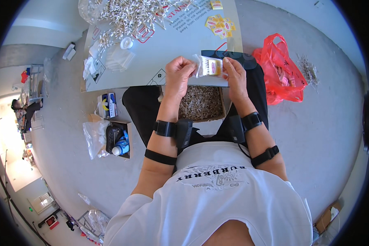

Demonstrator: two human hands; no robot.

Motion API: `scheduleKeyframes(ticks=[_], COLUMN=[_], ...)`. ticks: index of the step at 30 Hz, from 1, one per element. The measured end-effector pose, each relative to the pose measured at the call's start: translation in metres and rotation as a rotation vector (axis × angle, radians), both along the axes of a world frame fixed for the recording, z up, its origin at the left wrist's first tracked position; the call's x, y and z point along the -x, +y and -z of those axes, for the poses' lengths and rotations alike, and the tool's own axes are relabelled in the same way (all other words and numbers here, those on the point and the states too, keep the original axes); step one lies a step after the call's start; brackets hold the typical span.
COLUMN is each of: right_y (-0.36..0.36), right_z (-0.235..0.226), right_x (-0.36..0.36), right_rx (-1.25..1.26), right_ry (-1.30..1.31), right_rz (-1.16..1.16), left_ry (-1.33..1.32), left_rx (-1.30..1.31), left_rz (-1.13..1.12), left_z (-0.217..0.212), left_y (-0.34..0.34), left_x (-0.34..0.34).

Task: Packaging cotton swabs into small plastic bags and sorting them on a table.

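Note:
Between my hands, over the table's near edge, is a small clear plastic bag [208, 66] holding cotton swabs and a yellow-and-white card. My left hand [178, 73] pinches its left end; my right hand [235, 77] grips the right end between thumb and fingers. A big heap of loose cotton swabs [129, 18] covers the far left of the table [172, 49]. Nearer me on that side lie flat clear bags [119, 58], beside a small white round container [126, 43]. Several yellow cards [220, 25] are spread at the far right.
Between my knees stands a cardboard box [224, 107] full of cotton swabs. A red plastic bag [276, 78] with pink packs is on the floor at right, near loose swabs [307, 70]. At left, another box [127, 143] holds a blue bottle [121, 146]. Far left, another person [24, 112] sits.

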State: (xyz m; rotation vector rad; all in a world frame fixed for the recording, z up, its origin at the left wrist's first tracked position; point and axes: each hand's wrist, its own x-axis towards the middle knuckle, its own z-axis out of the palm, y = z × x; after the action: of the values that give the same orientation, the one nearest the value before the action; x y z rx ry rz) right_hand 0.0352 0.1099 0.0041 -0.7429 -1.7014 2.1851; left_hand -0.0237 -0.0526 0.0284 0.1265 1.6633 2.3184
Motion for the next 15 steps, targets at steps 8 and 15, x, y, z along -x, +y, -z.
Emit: scheduleKeyframes(ticks=[8,15], right_y=[-0.005,-0.016], right_z=[-0.021,-0.041], right_x=[-0.007,-0.008], right_rx=[0.378,0.254], right_ry=[0.061,0.177], right_rz=[-0.231,-0.096], left_ry=[0.040,0.223], left_rx=[-0.038,0.089], left_rz=[0.056,0.009], left_z=[-0.025,-0.042], left_y=[0.006,0.011], left_x=[-0.009,-0.017])
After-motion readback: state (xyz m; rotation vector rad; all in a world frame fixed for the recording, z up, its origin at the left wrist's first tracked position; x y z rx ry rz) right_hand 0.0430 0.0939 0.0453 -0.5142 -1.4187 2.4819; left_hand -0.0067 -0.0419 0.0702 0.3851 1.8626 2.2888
